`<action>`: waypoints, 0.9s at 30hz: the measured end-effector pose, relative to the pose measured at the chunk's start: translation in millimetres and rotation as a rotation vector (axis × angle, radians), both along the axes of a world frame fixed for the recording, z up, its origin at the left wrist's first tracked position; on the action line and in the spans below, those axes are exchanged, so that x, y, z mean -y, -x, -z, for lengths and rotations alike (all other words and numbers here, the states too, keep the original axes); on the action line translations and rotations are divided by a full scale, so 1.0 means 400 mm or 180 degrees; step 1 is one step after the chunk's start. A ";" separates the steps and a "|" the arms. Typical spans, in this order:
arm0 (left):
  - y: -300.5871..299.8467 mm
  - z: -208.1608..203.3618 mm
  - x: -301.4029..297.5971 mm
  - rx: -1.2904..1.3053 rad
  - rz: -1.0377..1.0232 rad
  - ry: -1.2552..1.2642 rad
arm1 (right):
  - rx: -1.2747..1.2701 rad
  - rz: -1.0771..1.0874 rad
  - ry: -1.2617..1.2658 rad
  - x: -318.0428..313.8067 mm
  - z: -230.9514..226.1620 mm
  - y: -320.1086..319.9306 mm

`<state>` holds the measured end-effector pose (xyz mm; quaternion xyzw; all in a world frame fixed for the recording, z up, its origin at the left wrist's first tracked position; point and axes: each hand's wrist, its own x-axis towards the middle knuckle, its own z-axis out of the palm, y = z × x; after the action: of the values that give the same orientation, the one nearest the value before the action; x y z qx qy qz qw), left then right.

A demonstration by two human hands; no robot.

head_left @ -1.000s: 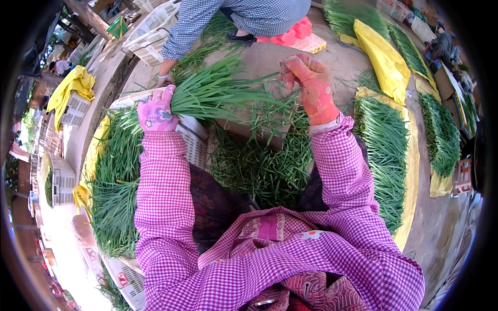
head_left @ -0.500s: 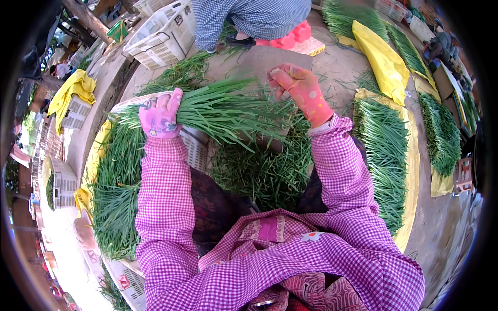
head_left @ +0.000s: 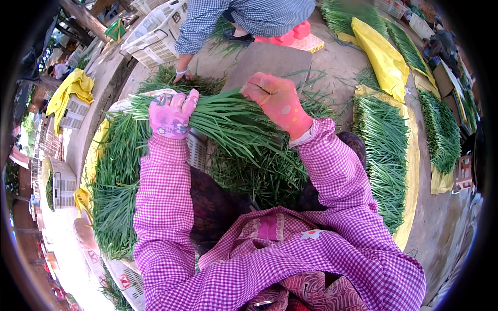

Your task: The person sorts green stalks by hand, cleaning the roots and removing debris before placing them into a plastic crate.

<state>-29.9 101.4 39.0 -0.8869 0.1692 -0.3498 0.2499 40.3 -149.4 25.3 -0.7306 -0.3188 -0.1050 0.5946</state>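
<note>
My left hand (head_left: 170,113), in a pink patterned glove, is closed around a bunch of long green chives (head_left: 231,122). The bunch lies sideways, with its leaves fanning out to the right. My right hand (head_left: 277,101), in a coral-red spotted glove, has its fingers pinched together at the upper edge of the bunch. What sits between those fingertips is hidden. Below the bunch, a heap of loose green leaves (head_left: 259,179) lies between my knees. To my left, more chives (head_left: 116,171) are piled beside my forearm.
Neatly laid chives (head_left: 381,155) rest on yellow sheeting at my right. Ahead, a person in a checked sleeve (head_left: 199,31) reaches a bare hand (head_left: 182,75) into loose leaves. A white crate (head_left: 155,46) stands far left; a yellow sack (head_left: 378,57) lies far right.
My right hand has come down and left to the bunch's edge. My left hand has shifted slightly right with the chives. The other person's hand has come into view among the leaves.
</note>
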 end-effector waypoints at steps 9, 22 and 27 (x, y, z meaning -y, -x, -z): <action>0.002 -0.004 -0.022 0.0116 -0.0045 0.0186 | -0.1186 0.0116 -0.1631 0.125 -0.063 -0.084; 0.008 -0.013 -0.030 -0.0066 -0.0537 0.0575 | 0.0593 -0.0632 0.1521 0.060 -0.037 0.008; 0.001 -0.009 -0.027 -0.0188 -0.0557 0.0478 | -0.1519 -0.0737 -0.0681 0.078 -0.036 -0.022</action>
<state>-30.4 112.2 42.6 -0.9244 0.0717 -0.3121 0.2072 49.0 -180.8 39.6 -0.6265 -0.2382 0.1054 0.7346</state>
